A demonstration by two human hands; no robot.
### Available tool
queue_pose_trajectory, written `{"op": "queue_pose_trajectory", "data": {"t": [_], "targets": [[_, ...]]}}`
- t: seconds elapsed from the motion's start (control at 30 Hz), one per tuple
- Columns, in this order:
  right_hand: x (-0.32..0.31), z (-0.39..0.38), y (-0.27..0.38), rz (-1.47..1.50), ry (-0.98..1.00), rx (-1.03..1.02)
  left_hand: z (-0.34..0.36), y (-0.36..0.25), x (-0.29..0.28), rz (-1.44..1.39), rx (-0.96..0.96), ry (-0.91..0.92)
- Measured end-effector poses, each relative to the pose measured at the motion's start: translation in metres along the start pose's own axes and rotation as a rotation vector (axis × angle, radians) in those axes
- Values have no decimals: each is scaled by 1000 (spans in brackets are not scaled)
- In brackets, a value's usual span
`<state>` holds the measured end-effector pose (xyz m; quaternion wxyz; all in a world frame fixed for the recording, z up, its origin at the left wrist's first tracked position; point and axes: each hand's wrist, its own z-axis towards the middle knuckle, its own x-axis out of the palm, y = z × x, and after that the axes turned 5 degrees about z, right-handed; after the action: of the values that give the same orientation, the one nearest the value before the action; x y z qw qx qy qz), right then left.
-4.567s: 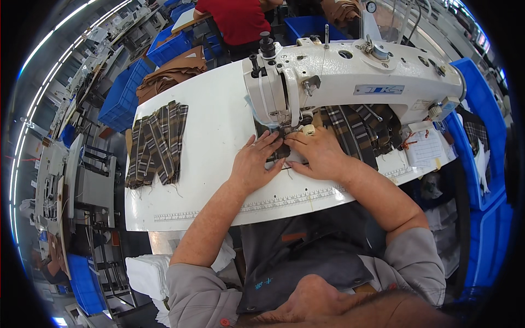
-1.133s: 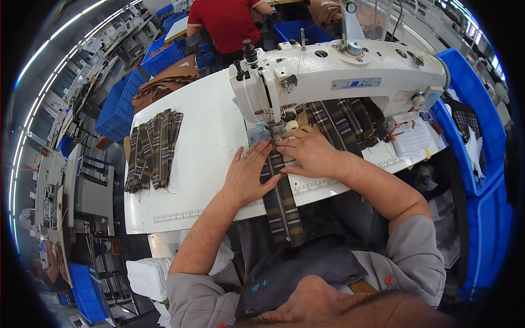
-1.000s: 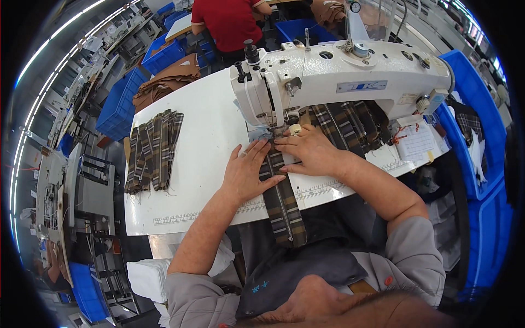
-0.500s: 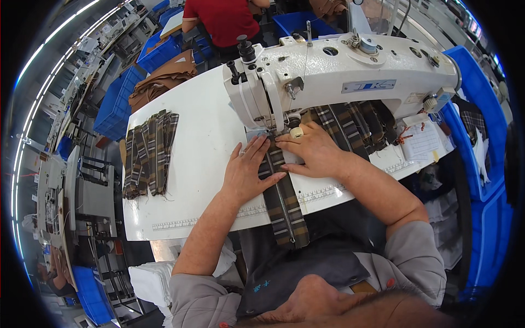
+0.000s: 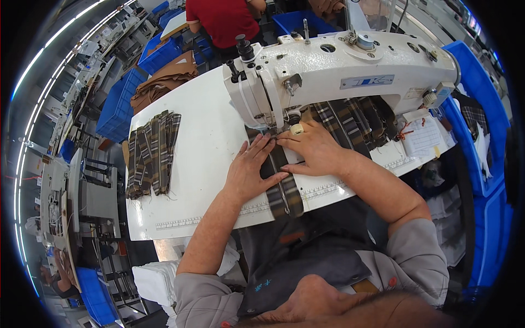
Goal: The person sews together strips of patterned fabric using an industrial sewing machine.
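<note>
The left grip (image 5: 251, 167) and right grip (image 5: 316, 148) lie spread, fingertips pressing the plaid strip (image 5: 284, 191) between them; its tail reaches the near edge of the tabletop (image 5: 202, 158). I see open room leftward; just beyond looms the sewing machine (image 5: 328, 63).

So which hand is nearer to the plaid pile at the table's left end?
Left: the left hand is right of the plaid pile, apart from it; the right hand is farther right, beyond the left one.
</note>
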<state>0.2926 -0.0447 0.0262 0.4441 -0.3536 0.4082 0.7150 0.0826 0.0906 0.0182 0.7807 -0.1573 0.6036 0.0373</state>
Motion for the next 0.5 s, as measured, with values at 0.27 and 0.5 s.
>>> {"op": "queue_pose_trajectory", "data": {"t": [0.27, 0.5], "targets": [[-3, 2, 4, 21, 51, 42, 0, 3, 0, -3, 14, -7], [-2, 1, 2, 1, 57, 35, 1, 2, -1, -67, -11, -43]]}}
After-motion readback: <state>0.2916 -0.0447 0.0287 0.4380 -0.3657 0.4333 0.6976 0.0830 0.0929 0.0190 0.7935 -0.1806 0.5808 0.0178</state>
